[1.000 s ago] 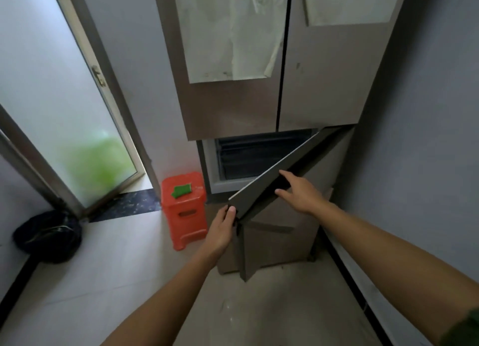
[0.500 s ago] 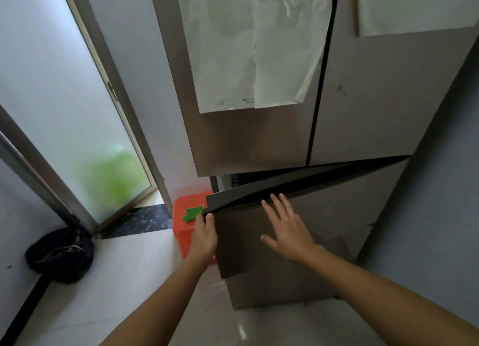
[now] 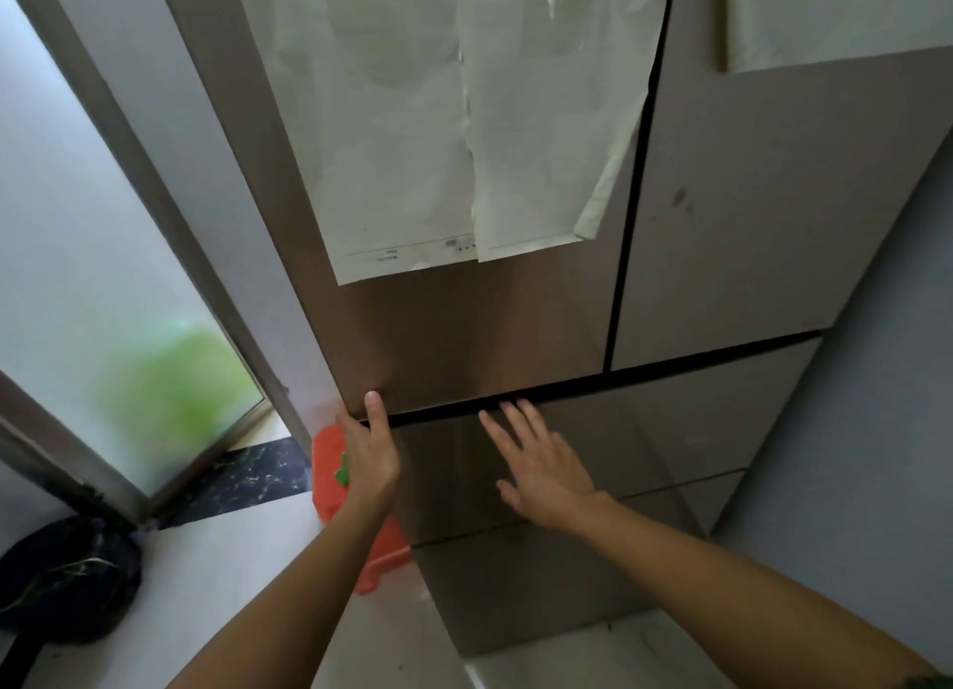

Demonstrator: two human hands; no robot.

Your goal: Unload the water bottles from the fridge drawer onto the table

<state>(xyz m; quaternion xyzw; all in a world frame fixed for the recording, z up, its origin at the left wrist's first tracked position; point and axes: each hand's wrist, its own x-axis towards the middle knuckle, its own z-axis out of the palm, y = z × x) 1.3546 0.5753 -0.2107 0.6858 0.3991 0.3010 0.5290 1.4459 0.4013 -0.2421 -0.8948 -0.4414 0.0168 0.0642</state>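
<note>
Gripping the left edge of the fridge drawer point(image 3: 670, 430) with the left hand point(image 3: 368, 461), thumb straight up past its top corner, other fingers hidden round the side. Pressing the right hand point(image 3: 546, 472) flat on the drawer front, fingers straight and spread. Closed drawer under 2 upper doors point(image 3: 464, 337), papers point(image 3: 412, 121) taped above, orange stool point(image 3: 325, 456) just left

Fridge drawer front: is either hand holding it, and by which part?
The left hand holds the drawer front by its top left edge, thumb on the face, fingers hidden round the side. The right hand only lies flat against it, holding nothing.
</note>
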